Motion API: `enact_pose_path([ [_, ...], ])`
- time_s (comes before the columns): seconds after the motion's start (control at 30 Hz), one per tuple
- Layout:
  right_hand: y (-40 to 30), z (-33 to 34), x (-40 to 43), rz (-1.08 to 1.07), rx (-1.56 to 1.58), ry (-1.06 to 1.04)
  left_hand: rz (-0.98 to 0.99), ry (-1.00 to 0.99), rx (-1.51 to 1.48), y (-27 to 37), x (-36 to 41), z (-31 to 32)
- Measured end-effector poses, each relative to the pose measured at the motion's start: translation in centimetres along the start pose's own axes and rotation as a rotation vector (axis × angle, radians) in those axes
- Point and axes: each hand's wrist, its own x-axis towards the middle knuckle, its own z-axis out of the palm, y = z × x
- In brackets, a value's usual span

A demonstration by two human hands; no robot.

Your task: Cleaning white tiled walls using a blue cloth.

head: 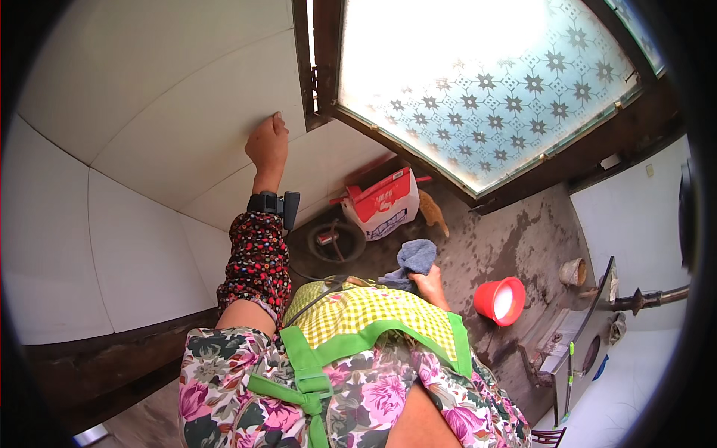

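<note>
My left hand (268, 141) is raised against the pale tiled wall (201, 112), its fingers curled, left of the window frame. No object shows in it. A black strap with a small device (290, 210) sits on that wrist. Low in front of my checked apron, my right hand (430, 284) grips a blue-grey cloth (417, 256), which hangs bunched over it. A patterned glass pane (493, 101) in a dark frame stands at the upper right. To the right of my right hand, a red plastic bucket (500, 301) with whitish contents stands on the floor.
On the stained floor (521, 241) are a red and white box (386, 204), a round dark basin (336, 243) and an orange cat (432, 213), partly hidden. Further right stand a small pot (573, 272) and a dark-topped table (585, 347). The window's lower corner juts out.
</note>
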Motion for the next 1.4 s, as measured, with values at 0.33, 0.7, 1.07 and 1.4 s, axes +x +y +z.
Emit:
enact_pose_path([
  [0.33, 0.2, 0.5, 0.7, 0.038, -0.022, -0.026, 0.076, 0.056, 0.102, -0.1, 0.7, 0.2],
  [0.7, 2.4, 0.4, 1.3, 0.016, 0.058, -0.015, 0.128, 0.106, 0.216, 0.1, 0.7, 0.8],
  [1.07, 3.3, 0.1, 1.4, 0.023, 0.044, 0.021, 0.077, 0.048, 0.162, 0.1, 0.9, 0.9],
  [1.4, 2.4, -0.6, -0.1, 0.062, 0.008, 0.104, 0.116, 0.157, 0.113, 0.1, 1.1, 1.3],
])
